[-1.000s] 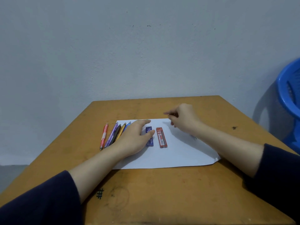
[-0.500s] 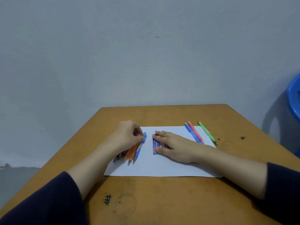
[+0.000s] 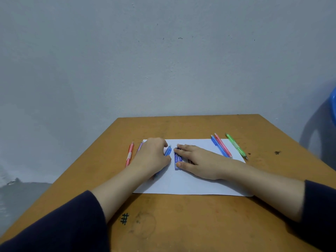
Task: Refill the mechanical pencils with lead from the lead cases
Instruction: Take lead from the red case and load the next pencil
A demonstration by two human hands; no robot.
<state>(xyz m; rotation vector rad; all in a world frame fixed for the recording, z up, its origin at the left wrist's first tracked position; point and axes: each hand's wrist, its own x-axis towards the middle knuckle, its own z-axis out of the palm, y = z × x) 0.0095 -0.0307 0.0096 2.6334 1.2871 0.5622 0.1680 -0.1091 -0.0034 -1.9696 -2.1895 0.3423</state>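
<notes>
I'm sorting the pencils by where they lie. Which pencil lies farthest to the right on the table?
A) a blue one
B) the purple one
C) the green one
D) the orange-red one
C: the green pencil lies to the right of the pink pencil, farther right than every other pencil in view.

Plain grey wall (image 3: 163,60), worn wooden table (image 3: 200,224), blue plastic chair (image 3: 333,106)

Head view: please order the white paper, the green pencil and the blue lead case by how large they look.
1. white paper
2. green pencil
3. blue lead case, partly hidden under the right hand
</notes>
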